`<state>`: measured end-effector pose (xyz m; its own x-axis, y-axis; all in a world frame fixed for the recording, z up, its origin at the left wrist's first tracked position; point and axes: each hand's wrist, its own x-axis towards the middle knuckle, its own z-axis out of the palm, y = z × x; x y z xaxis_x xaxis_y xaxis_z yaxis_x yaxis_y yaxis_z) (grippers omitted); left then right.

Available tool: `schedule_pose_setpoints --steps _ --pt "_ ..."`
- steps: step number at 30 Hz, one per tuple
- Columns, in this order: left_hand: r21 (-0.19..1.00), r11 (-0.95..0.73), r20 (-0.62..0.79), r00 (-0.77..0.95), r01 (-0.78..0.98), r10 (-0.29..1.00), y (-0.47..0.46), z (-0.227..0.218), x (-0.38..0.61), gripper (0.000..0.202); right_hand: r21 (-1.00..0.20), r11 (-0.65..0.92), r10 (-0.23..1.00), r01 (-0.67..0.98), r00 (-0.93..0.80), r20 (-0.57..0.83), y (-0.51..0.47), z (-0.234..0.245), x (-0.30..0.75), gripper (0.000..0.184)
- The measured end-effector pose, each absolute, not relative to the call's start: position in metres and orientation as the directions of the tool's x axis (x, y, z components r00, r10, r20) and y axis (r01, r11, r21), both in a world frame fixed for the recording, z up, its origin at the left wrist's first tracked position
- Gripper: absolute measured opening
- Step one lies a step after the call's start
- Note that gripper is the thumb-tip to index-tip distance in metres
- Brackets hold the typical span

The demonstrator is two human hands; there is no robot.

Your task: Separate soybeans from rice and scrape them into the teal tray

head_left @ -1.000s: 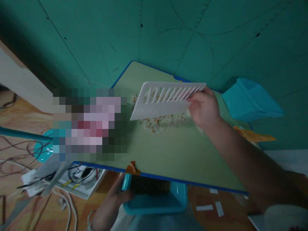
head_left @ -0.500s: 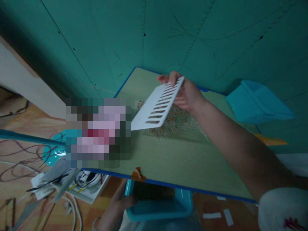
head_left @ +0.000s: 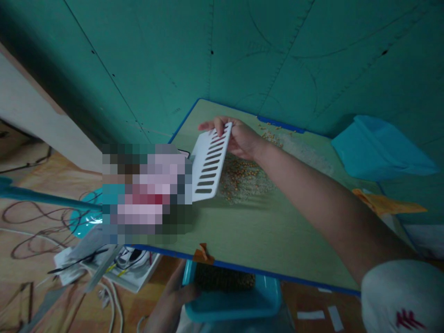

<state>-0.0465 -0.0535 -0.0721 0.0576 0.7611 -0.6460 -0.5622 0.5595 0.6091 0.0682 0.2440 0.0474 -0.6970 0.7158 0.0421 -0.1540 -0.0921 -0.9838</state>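
Note:
My right hand (head_left: 241,138) is closed on the upper end of a white slotted plastic plate (head_left: 204,159), which it holds tilted over the table. Below and right of the plate lies a spread pile of mixed grain (head_left: 246,178), orange kernels among small pale ones; the hand and forearm cover part of it. At the table's near edge, my left hand (head_left: 187,293) grips the left rim of a blue plastic basin (head_left: 232,307). Dark grain (head_left: 225,277) sits inside the basin, partly hidden under the tabletop. A pixelated block hides the plate's left end.
The pale table (head_left: 263,236) has blue edging and stands against a green wall (head_left: 156,60). A blue bag (head_left: 378,150) and an orange cloth (head_left: 388,202) are at the right. Cables and a white tray (head_left: 138,273) of odds and ends lie on the floor at left.
My right hand has moved left with the slotted plate, uncovering more grain on the right. My left hand stays on the basin, and the view has shifted slightly.

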Motion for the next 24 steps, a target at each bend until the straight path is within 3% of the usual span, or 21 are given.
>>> schedule_pose_setpoints --steps 9,14,18,24 --pt "0.57 0.576 -0.688 0.043 -0.586 0.725 -0.053 -0.067 -0.046 0.046 -0.987 -0.118 0.674 -0.111 -0.739 0.003 0.283 0.032 0.049 0.018" --pt "0.491 0.611 -0.74 0.074 -0.621 0.669 -0.052 -0.065 -0.047 0.044 -0.996 -0.081 0.668 -0.046 -0.744 -0.02 0.293 0.038 0.053 0.019" --pt "0.487 0.555 -0.749 0.004 -0.674 0.663 -0.05 -0.077 -0.046 0.035 -0.998 -0.066 0.684 -0.013 -0.729 -0.035 0.292 0.045 0.067 0.02" --pt "0.49 0.545 -0.755 -0.018 -0.68 0.656 -0.047 -0.082 -0.044 0.042 -0.999 -0.051 0.694 -0.003 -0.719 -0.034 0.292 0.045 0.097 0.021"
